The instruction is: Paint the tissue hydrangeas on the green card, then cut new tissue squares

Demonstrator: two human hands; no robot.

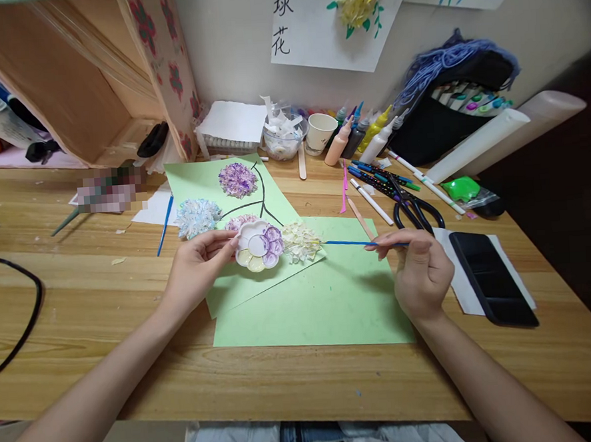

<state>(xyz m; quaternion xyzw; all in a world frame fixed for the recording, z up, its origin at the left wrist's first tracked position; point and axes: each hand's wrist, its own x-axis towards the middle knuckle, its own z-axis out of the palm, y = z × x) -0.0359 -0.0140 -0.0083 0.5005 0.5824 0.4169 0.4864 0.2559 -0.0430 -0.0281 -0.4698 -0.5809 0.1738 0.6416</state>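
Observation:
In my left hand is a white flower-shaped paint palette, with purple paint in its right wells and pale yellow in the lower ones. My right hand grips a thin blue paintbrush; its tip meets the right side of a pale yellow paper-shred flower. This flower lies on green paper with drawn black stems, a purple flower and a blue-white flower. A pinkish flower is partly hidden behind the palette. Underneath lies another green sheet.
Behind the papers stand a bowl of paper scraps, a paper cup and several paint bottles. Black scissors, pens and a phone lie to the right. A second blue brush and a glue gun are left.

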